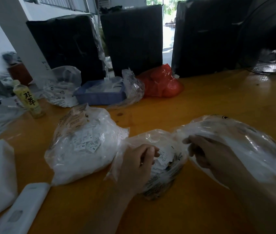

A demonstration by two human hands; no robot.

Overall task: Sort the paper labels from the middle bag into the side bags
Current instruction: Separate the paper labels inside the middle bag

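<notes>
Between the two hands, at the near middle of the orange table (193,105), lies the open middle bag (166,168) of clear plastic, with white paper labels (163,155) heaped in its mouth. The left hand (137,163) reaches into that mouth, its fingers curled and pinching a label near the top of the heap. The right hand (211,155) sits inside the right side bag (245,149), fingers curled against the plastic; whether they hold a label I cannot tell. Just to the left, touching the middle bag, stands the full left side bag (83,149), with XS labels showing through it. Farther back are a yellow drink bottle (27,98), a blue tray (100,95) in plastic, a red bag (160,83) and three black boxes (133,39).
</notes>
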